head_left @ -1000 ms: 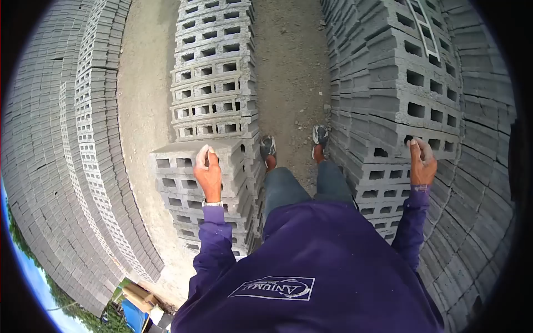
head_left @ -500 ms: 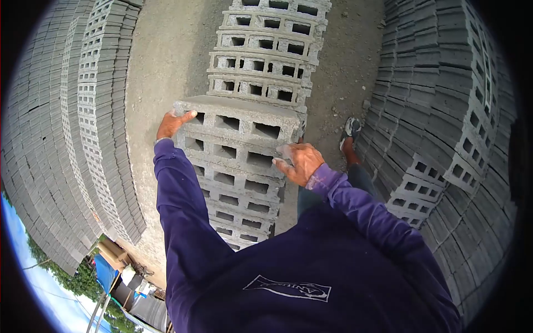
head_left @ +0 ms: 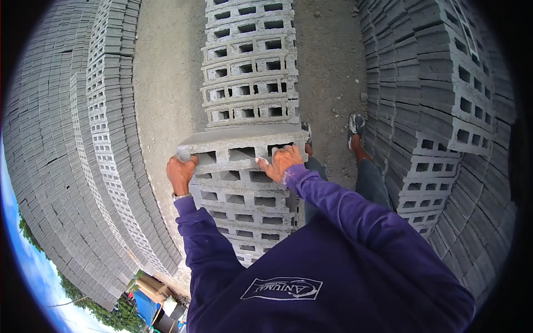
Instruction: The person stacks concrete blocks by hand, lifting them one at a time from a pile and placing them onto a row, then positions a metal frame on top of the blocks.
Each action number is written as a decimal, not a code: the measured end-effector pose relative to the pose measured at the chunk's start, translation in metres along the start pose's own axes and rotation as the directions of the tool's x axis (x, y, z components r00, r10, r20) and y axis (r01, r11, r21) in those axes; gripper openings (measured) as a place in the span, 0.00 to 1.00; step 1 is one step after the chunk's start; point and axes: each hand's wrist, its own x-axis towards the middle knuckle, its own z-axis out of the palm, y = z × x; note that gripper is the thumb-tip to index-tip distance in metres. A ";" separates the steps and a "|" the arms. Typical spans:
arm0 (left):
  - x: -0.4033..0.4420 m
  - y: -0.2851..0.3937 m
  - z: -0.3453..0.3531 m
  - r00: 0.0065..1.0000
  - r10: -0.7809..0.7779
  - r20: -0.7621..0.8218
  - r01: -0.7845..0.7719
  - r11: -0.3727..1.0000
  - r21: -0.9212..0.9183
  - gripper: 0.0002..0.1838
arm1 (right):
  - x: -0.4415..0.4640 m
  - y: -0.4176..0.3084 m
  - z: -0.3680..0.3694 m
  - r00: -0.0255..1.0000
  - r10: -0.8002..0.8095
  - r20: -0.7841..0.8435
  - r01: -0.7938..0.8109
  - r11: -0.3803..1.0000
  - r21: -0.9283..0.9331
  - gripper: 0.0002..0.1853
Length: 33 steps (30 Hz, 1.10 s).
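Note:
A grey hollow concrete block (head_left: 247, 135) lies across the top of a stack of similar blocks (head_left: 239, 187) in front of me. My left hand (head_left: 181, 173) grips its left end, thumb on the front face near the left hole. At the right, my right hand (head_left: 284, 164) has its fingers hooked into the right-hand hole, and the thumb presses on the front face. The block's near edge sits forward of the blocks beneath it, partly covering them. Whether it is fully off the stack, I cannot tell.
Beyond the stack, a row of hollow blocks (head_left: 247, 72) runs away from me. Tall walls of stacked blocks stand at left (head_left: 61, 139) and right (head_left: 411, 72). Gravel ground (head_left: 166, 72) lies between them. My shoes (head_left: 355, 125) are right of the stack. A blue tarp (head_left: 145, 306) shows at lower left.
My right hand has moved from the block's right side into its right hole. The top block has come toward me relative to the stack. My view has shifted too.

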 end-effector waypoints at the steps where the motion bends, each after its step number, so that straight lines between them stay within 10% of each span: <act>1: -0.021 0.019 -0.013 0.998 0.016 -0.068 -0.009 0.994 0.111 0.25 | 0.000 0.004 0.001 1.000 -0.002 -0.009 0.002 1.000 0.007 0.44; 4: -0.085 0.082 -0.034 0.968 0.114 -0.222 -0.064 0.973 0.221 0.23 | 0.000 0.020 0.006 0.923 0.371 -0.101 -0.321 0.889 0.326 0.48; 9: -0.138 0.127 -0.014 0.898 0.164 -0.409 -0.154 0.986 0.057 0.20 | -0.024 0.065 0.010 0.849 0.496 -0.185 -0.260 0.696 0.670 0.33; 15: -0.208 0.200 -0.019 0.954 0.237 -0.181 -0.245 0.969 -0.020 0.21 | -0.155 0.135 -0.085 0.862 0.456 -0.224 -0.247 0.761 0.599 0.28; 21: -0.324 0.284 0.046 0.918 0.374 -0.133 -0.388 0.768 -0.510 0.21 | -0.283 0.251 -0.129 0.683 0.490 -0.542 -0.264 0.857 0.442 0.26; 25: -0.379 0.370 0.093 0.881 0.469 -0.057 -0.464 0.835 -0.296 0.23 | -0.346 0.338 -0.160 0.574 0.550 -0.607 -0.363 0.835 0.414 0.25; 33: -0.438 0.495 0.167 0.794 0.581 0.179 -0.467 0.772 -0.431 0.34 | -0.398 0.488 -0.213 0.354 0.528 -0.772 -0.496 0.806 0.324 0.23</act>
